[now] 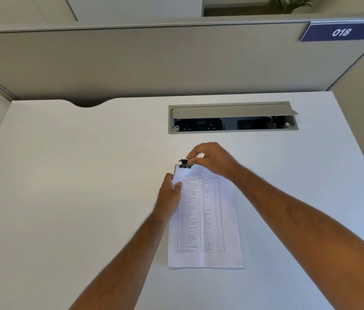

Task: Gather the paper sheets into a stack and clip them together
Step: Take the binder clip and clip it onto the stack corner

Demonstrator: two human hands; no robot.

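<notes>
At stack [207, 220] top edge, clip [185, 164] pinched by right hand [210, 161]

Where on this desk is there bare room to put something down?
Bare desk left of the paper stack, and right of it below the cable box. Crowded at the stack's top, where both hands work the binder clip.

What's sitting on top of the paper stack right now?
A black binder clip sits on the paper stack's far edge, pinched by the right hand. The left hand holds its left edge. Sheets beneath the printed top page are hidden.
</notes>
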